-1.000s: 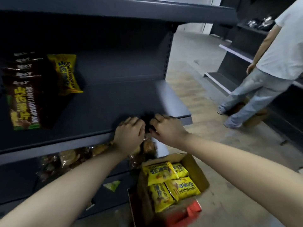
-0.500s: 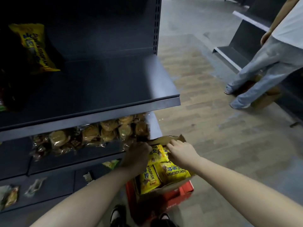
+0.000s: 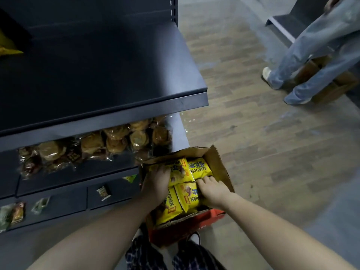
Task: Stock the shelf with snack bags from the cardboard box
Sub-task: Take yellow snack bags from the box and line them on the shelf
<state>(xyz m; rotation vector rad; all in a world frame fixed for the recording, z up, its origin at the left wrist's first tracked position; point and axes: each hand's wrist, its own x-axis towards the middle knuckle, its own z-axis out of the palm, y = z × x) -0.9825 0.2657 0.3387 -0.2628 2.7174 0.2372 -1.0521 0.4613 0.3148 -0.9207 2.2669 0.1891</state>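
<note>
Cardboard box (image 3: 220,168), snack bags (image 3: 198,168) under left hand (image 3: 155,184), right hand (image 3: 212,189)

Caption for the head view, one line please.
Left hand and right hand on yellow snack bags in the cardboard box beside the shelf.

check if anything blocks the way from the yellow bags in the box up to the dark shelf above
Nothing visible does. The left hand and right hand are on the yellow snack bags in the cardboard box, and the shelf above is bare near its front; one yellow bag sits at its far left.
</note>
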